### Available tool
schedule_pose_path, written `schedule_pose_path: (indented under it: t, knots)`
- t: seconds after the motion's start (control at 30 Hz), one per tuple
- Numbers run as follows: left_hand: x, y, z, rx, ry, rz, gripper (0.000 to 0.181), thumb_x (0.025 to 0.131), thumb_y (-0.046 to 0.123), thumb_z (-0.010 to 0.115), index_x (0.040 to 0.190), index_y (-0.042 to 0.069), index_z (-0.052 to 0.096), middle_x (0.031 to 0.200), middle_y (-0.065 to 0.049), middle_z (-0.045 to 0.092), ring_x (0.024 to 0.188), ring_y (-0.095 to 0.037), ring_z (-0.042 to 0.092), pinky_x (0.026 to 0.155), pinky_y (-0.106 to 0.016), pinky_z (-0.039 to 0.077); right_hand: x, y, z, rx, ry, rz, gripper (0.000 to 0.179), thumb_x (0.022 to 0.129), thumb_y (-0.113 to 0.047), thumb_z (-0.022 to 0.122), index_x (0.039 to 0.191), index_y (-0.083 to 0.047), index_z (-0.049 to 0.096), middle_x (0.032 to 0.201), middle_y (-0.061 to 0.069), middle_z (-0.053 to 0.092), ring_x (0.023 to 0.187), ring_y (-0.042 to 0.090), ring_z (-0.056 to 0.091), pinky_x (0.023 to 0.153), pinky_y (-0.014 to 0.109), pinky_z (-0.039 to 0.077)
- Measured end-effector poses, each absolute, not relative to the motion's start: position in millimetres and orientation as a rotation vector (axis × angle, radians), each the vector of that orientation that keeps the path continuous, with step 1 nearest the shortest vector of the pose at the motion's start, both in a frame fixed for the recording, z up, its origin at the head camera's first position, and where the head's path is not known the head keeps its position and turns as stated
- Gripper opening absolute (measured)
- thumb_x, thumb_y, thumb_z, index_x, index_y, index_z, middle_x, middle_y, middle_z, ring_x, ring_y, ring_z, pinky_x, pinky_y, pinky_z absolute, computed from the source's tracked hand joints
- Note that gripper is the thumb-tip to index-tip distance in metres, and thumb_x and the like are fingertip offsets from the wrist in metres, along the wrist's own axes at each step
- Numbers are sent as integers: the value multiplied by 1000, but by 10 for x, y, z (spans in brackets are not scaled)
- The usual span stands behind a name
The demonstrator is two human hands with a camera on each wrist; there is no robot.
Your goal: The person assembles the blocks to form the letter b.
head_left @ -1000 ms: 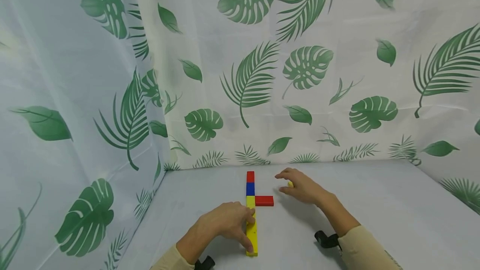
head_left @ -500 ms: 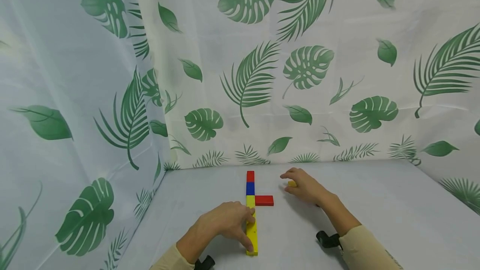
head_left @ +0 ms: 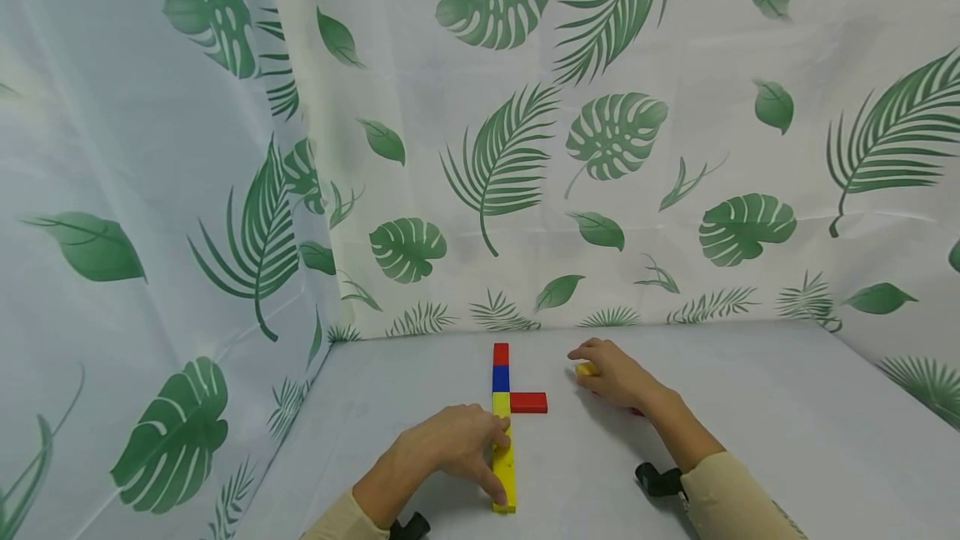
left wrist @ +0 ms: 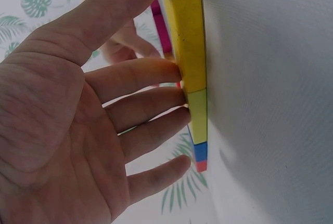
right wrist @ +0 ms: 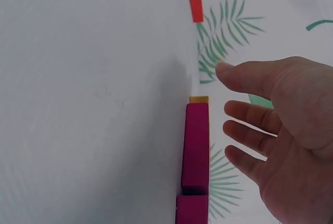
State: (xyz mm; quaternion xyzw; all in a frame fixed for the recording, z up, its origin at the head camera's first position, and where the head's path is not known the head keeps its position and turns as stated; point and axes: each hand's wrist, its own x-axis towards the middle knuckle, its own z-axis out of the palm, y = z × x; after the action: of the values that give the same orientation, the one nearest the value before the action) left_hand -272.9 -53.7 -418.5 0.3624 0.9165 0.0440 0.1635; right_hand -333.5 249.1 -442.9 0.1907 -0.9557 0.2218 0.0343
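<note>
Flat blocks form a column in the head view: a red block [head_left: 501, 353], a blue block [head_left: 501, 378], a short yellow block [head_left: 501, 403] and a longer yellow block [head_left: 506, 473] nearest the wearer. My left hand [head_left: 453, 444] rests its thumb and fingertips along the yellow blocks, fingers mostly straight. Another red block [head_left: 528, 402] juts rightward from the column. My right hand [head_left: 611, 377], fingers loosely extended, hovers around a yellow block [head_left: 587, 369], which it partly covers. In the right wrist view, a magenta block [right wrist: 196, 148] and a second magenta block [right wrist: 192, 210] lie beside those fingers, apart from them.
A leaf-patterned white curtain [head_left: 495, 173] rises behind the pale tabletop [head_left: 420, 373] and along its sides. Black wrist cameras, such as the right one [head_left: 657, 480], hang below both forearms. A small red piece [head_left: 637, 412] peeks out under the right wrist.
My right hand has shifted slightly to the right, uncovering more of the yellow block and a sliver of red under the wrist. The left hand and the column have stayed put.
</note>
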Motion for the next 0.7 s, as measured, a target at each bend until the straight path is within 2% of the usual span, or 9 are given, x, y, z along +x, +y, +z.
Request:
schedule_pose_path:
  t: [0.7]
  knots:
    - [-2738, -544, -4212, 1044, 2619, 121, 63, 74, 61, 88, 129, 34, 74, 150, 12, 59, 116, -9, 62, 103, -36, 55, -3424, 2605, -4567, 608, -2912, 673, 32, 94, -6, 73, 124, 3, 72, 131, 21, 66, 116, 34, 61, 102, 56, 53]
